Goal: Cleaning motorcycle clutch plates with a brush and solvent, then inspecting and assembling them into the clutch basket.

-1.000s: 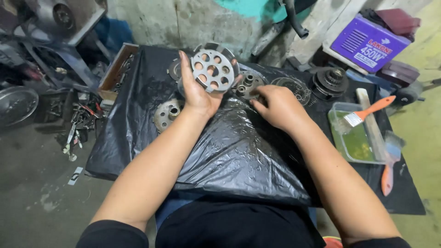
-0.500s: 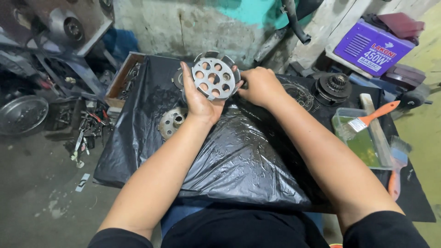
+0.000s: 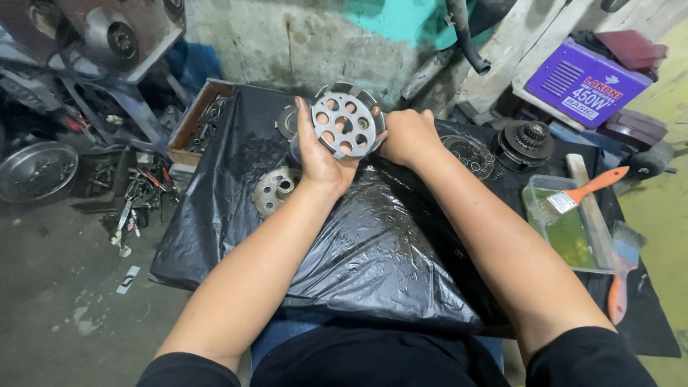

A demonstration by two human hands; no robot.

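My left hand (image 3: 317,156) holds up a round grey metal clutch part (image 3: 345,125) with several round holes in its face, above the black plastic sheet (image 3: 373,244). My right hand (image 3: 406,135) grips the same part at its right edge, fingers curled behind it. A second round metal disc with a centre hub (image 3: 275,189) lies on the sheet just left of my left wrist. Another round part (image 3: 287,122) lies behind the held one, partly hidden.
A toothed clutch hub (image 3: 527,143) and a flat ring plate (image 3: 469,154) lie at the right rear. A clear tray of greenish liquid (image 3: 566,233) holds an orange-handled brush (image 3: 584,192); a second brush (image 3: 622,269) lies beside it. A wooden box of small parts (image 3: 201,122) stands at left, a purple box (image 3: 588,80) at right rear.
My right hand has come up off the sheet to the right edge of the holed metal part. My left hand keeps holding that part up.
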